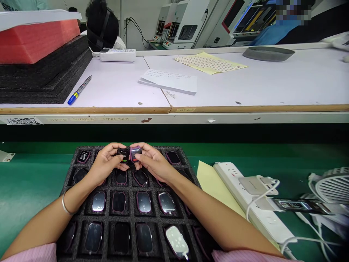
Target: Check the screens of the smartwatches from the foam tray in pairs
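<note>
My left hand (103, 164) pinches a black smartwatch body (123, 153) with a lit screen, thumb on its front. Beside it, my right hand (155, 163) grips a purple-edged smartwatch body (133, 153), its screen also lit. The two watches are held side by side, and I cannot tell whether they touch. Both hands are above the far part of a black foam tray (107, 222) divided into square pockets. Several strapless watches lie in the pockets, such as a dark one (93, 237) near the front and one with a bright reflective face (176, 241). My forearms hide some pockets.
Right of the tray lie a yellow sheet (208, 182), a white power strip (231, 174) with a charger and cables, and a small fan (334, 185). A raised shelf (114, 87) behind bears foam blocks (40, 72), a pen (79, 90) and papers (170, 80). People are beyond.
</note>
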A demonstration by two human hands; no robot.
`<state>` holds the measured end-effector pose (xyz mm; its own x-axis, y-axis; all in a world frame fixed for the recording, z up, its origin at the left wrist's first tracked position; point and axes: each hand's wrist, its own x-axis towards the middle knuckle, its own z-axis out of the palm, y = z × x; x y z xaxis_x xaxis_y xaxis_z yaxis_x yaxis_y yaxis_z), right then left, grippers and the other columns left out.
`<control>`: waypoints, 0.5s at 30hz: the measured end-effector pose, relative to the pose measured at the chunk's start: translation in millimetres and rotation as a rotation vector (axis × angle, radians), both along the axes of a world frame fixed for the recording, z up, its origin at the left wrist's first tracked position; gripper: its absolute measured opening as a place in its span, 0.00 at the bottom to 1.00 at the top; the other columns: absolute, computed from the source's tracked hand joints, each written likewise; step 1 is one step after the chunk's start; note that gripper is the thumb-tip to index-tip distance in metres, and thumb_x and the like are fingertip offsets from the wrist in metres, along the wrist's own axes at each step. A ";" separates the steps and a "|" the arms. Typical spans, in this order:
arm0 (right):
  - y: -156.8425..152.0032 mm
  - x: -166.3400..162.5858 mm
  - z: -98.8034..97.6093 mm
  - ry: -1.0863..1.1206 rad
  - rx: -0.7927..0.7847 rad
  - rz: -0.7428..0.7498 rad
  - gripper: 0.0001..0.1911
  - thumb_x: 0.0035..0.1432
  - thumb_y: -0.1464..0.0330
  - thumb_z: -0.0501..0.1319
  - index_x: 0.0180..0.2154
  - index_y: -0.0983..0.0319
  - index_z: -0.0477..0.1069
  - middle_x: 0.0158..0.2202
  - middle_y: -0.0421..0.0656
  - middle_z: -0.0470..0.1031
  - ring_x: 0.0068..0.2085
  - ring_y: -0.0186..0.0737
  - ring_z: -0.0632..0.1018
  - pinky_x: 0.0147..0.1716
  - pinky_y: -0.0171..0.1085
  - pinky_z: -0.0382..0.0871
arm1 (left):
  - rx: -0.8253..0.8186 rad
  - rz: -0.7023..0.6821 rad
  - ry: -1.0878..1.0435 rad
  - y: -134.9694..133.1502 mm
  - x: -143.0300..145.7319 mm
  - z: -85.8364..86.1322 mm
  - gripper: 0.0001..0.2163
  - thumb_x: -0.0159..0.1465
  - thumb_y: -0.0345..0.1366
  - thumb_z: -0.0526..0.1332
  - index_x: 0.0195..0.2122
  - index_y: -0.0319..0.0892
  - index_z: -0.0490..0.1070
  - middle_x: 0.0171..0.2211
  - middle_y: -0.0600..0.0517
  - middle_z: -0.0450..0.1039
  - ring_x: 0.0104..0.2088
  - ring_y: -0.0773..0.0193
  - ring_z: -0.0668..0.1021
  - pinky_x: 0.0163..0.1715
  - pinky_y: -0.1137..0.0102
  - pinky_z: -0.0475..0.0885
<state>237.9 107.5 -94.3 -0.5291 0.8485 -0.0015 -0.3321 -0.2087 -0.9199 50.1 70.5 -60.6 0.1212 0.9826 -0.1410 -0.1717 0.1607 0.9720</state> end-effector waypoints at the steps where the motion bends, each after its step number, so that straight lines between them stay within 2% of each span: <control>1: -0.1 -0.2 -0.1 0.000 -0.001 0.000 0.16 0.56 0.65 0.68 0.46 0.59 0.73 0.34 0.38 0.75 0.26 0.30 0.74 0.27 0.34 0.67 | 0.001 0.001 0.003 -0.2 0.2 0.3 0.16 0.55 0.38 0.69 0.43 0.41 0.70 0.35 0.54 0.77 0.25 0.63 0.83 0.28 0.69 0.80; 10: -0.5 -0.2 2.5 0.019 -0.029 -0.011 0.17 0.53 0.69 0.69 0.45 0.59 0.73 0.34 0.38 0.76 0.26 0.30 0.73 0.28 0.34 0.68 | 0.019 -0.024 0.006 1.8 -1.2 -0.7 0.19 0.55 0.34 0.69 0.47 0.42 0.70 0.39 0.51 0.77 0.27 0.64 0.83 0.32 0.69 0.79; 13: 1.0 1.3 4.3 0.014 -0.017 -0.031 0.17 0.54 0.69 0.68 0.46 0.59 0.72 0.35 0.40 0.77 0.27 0.31 0.73 0.29 0.34 0.68 | 0.073 -0.027 -0.009 -7.7 3.9 14.6 0.23 0.53 0.28 0.70 0.50 0.44 0.70 0.39 0.52 0.77 0.30 0.68 0.81 0.31 0.74 0.76; 15: 0.3 2.5 8.5 -0.004 0.009 -0.036 0.20 0.54 0.68 0.68 0.50 0.58 0.72 0.37 0.41 0.77 0.29 0.33 0.75 0.31 0.35 0.69 | 0.111 -0.129 -0.083 -25.5 7.0 33.2 0.25 0.52 0.24 0.71 0.51 0.47 0.72 0.40 0.52 0.77 0.35 0.68 0.80 0.32 0.77 0.74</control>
<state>240.4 107.7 -85.7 -0.4984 0.8670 0.0037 -0.3352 -0.1888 -0.9231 57.1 45.1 -27.4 0.2536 0.9672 -0.0165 -0.2367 0.0786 0.9684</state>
